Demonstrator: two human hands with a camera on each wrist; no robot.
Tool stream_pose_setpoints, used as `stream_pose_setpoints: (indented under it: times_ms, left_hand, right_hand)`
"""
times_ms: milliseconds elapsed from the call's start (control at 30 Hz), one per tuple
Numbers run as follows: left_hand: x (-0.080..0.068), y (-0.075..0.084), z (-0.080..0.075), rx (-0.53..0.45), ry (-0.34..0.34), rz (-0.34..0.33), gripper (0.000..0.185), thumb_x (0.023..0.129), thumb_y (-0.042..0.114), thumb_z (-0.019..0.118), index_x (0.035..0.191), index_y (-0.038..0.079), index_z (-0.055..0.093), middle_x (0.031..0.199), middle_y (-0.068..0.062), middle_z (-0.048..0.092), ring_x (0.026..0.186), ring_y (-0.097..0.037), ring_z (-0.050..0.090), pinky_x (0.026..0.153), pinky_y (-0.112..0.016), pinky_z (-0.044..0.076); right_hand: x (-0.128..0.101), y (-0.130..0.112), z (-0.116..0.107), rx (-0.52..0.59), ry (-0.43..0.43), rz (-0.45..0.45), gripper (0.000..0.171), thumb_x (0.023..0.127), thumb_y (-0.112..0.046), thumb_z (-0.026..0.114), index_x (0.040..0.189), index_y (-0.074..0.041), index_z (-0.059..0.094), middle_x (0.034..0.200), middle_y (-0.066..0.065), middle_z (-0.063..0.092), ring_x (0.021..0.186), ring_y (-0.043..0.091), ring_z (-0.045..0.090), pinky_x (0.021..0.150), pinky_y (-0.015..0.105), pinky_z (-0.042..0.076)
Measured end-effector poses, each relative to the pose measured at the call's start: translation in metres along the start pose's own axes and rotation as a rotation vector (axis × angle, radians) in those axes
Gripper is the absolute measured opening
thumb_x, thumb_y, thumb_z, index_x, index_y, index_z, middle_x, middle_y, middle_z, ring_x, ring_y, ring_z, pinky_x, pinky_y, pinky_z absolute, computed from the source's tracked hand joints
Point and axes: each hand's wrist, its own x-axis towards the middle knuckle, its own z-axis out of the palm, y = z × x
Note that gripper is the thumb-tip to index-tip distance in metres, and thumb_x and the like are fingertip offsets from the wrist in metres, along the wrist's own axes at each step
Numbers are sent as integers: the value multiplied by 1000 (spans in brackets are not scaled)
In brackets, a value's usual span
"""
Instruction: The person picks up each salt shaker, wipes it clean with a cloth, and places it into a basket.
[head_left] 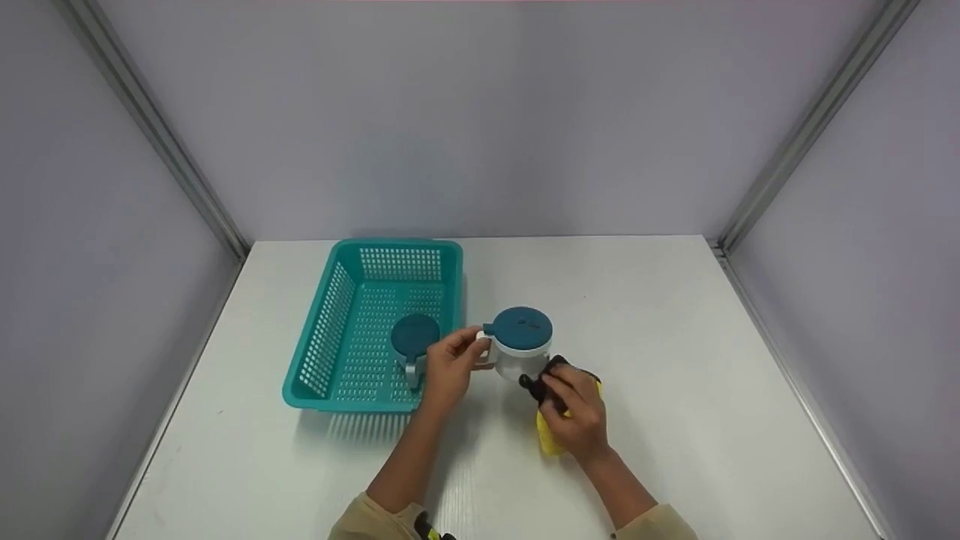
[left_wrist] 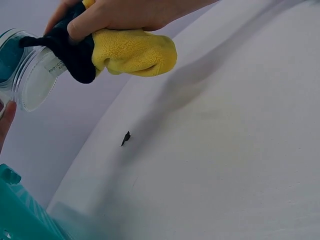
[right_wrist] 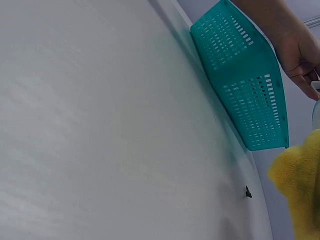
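A clear mug [head_left: 519, 358] with a teal lid [head_left: 519, 328] stands on the white table [head_left: 675, 337], just right of a teal basket [head_left: 330, 330]. My left hand [head_left: 450, 367] pinches the mug's white handle [head_left: 484, 346]. My right hand [head_left: 574, 409] grips a yellow and black cloth [head_left: 551, 435] and presses its black part against the mug's near side. The left wrist view shows that cloth [left_wrist: 130, 50] bunched under the right hand [left_wrist: 125, 12], its black end on the mug wall [left_wrist: 32, 82]. A second cup with a teal lid [head_left: 415, 334] sits in the basket.
The basket [right_wrist: 245, 85] lies along the table's left half, its near rim close to my left hand [right_wrist: 300, 55]. A small dark speck [left_wrist: 125, 138] lies on the table near the mug. Grey booth walls close in the back and both sides.
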Motion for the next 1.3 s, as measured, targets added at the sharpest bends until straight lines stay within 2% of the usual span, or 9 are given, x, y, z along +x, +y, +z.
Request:
stream_pose_setpoints:
  times_ms: [133,267,433,533,633,800,900,1067,1300]
  left_hand:
    - [0,0,2,-13,-6,-13,22,96,8,63,115,-1,68,107,-17,71,104,-46,65,76,-40,60]
    - [-2,-1,4,-19,-5,2,22,95,7,63,115,-2,68,105,-18,70,102,-45,66,75,-42,60]
    - [1,-15,4,-6,-6,26,20,95,6,64,113,-1,69,104,-16,69,97,-27,69,75,-43,60]
    - [5,-26,4,-13,-14,31,22,95,7,64,114,-2,69,103,-16,67,95,-20,68,75,-43,60]
    - [6,-24,4,-23,-31,49,25,96,9,63,116,-4,67,104,-17,68,94,-18,69,74,-42,60]
    - [13,-17,-2,-36,-64,52,25,97,11,61,118,-2,66,107,-14,71,94,-18,71,74,-42,60]
    - [15,-14,-6,-44,-106,39,25,98,9,60,119,-2,66,109,-14,71,93,-18,71,75,-42,60]
    - [16,-9,-10,-47,-174,31,25,96,6,61,119,-4,65,110,-19,69,93,-19,71,77,-45,59]
    - [20,-11,-9,-54,-203,46,25,96,10,62,117,-1,67,107,-15,71,90,-20,71,76,-43,60]
  right_hand:
    - [4,-5,0,63,17,132,31,70,4,62,100,3,73,104,21,67,94,32,63,102,21,46]
    - [23,-22,-4,99,43,236,36,64,16,63,98,9,71,102,25,66,92,37,63,100,21,47]
    - [41,-36,-10,137,58,338,38,65,22,61,100,12,70,103,26,66,94,35,64,100,20,47]
    - [43,-35,-11,165,63,352,37,67,21,60,102,13,69,103,29,65,97,33,63,100,21,47]
    - [44,-31,-11,163,74,273,34,69,16,59,102,14,69,102,31,64,96,34,63,100,22,47]
    - [44,-20,-6,86,93,-5,25,77,-1,59,96,10,72,96,28,64,88,36,62,101,24,48]
    - [45,-17,-4,52,110,-115,23,83,-8,58,92,7,74,93,25,65,85,33,60,100,25,49]
    - [49,-19,-7,44,123,-190,24,86,-9,56,88,7,73,90,23,65,84,32,60,101,24,49]
    - [50,-22,-9,39,132,-229,24,86,-10,56,87,6,73,90,22,65,85,31,60,102,24,48]
